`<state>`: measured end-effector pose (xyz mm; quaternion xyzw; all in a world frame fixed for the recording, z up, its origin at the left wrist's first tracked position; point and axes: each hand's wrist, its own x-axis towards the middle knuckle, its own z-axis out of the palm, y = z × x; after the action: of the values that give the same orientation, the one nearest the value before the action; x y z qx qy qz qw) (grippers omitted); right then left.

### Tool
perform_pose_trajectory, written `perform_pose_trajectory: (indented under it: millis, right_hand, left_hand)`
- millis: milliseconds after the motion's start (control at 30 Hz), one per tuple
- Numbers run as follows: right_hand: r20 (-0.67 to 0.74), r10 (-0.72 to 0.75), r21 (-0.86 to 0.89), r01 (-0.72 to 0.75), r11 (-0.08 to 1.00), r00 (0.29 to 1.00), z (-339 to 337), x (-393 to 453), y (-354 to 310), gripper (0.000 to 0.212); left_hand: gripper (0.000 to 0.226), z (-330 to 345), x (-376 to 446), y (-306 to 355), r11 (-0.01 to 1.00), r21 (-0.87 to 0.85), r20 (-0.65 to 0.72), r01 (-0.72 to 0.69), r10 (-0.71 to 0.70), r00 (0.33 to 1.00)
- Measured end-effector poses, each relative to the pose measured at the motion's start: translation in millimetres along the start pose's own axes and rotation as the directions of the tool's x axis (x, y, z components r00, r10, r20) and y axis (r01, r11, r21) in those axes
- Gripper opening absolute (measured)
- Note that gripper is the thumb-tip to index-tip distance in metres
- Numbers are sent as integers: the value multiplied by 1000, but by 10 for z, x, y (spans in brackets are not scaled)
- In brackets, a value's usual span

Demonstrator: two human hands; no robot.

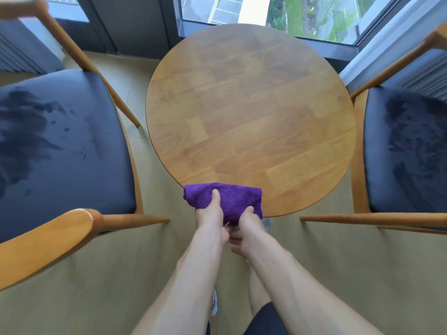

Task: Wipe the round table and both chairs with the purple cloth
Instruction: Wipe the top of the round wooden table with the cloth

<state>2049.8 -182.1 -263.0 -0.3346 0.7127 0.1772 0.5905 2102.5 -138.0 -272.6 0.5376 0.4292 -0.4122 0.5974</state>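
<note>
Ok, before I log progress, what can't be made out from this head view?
- Fingers of the left hand and right hand: tucked under the purple cloth.
- Table near edge beneath the cloth: covered.
- Left chair and right chair: seats and backs cut off by the frame edges.
- Table legs: hidden under the top.

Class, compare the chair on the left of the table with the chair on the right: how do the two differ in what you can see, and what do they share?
The left chair shows its whole dark seat; the right chair is cut off by the picture's edge. The left chair's dark streaks spread across the seat's left part and trail toward the middle; the right chair's form one dense patch. The left chair's near armrest looms large in the foreground; the right chair's near rail looks thin. Both have light wooden frames and dark padded seats beside the round table.
</note>
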Motion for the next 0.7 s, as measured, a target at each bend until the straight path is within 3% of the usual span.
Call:
perform_pose_trajectory:
  millis: [67,133,167,233,267,300,333,400,500,700]
  right_hand:
    - [98,-38,-347,70,935,994,-273,-98,-129,64]
    - [54,-301,-630,266,729,952,-487,-142,-340,52]
    - [16,-495,-713,357,604,869,-535,-119,-445,48]
    - [-48,-814,-773,495,397,579,-541,-34,-666,33]
    - [-34,-903,-777,557,293,428,-513,34,-762,20]
    - [17,-941,-801,568,189,337,-463,107,-848,18]
    - [87,-952,-836,542,91,295,-408,188,-918,31]
    - [157,-951,-913,405,-37,266,-334,330,-1033,48]
    - [166,-961,-957,269,-104,221,-256,396,-1141,47]
    - [197,-964,-960,235,-152,181,-277,423,-1218,44]
  left_hand:
    - [45,-17,2,-36,996,-76,14,34,-33,999]
    - [40,-3,23,-45,987,-158,30,25,-21,999]
    - [37,13,35,-52,980,-199,21,5,-1,1000]
    - [34,60,34,-72,968,-244,-22,-52,48,999]
    - [35,80,44,-92,965,-246,-52,-92,81,995]
    - [37,90,67,-117,961,-236,-91,-140,122,988]
    - [40,88,99,-127,958,-208,-133,-197,172,976]
    - [45,53,193,-60,944,-84,-218,-319,295,930]
    - [55,-73,445,251,877,158,-272,-454,481,834]
    - [49,-123,827,1435,670,443,-155,-595,711,686]
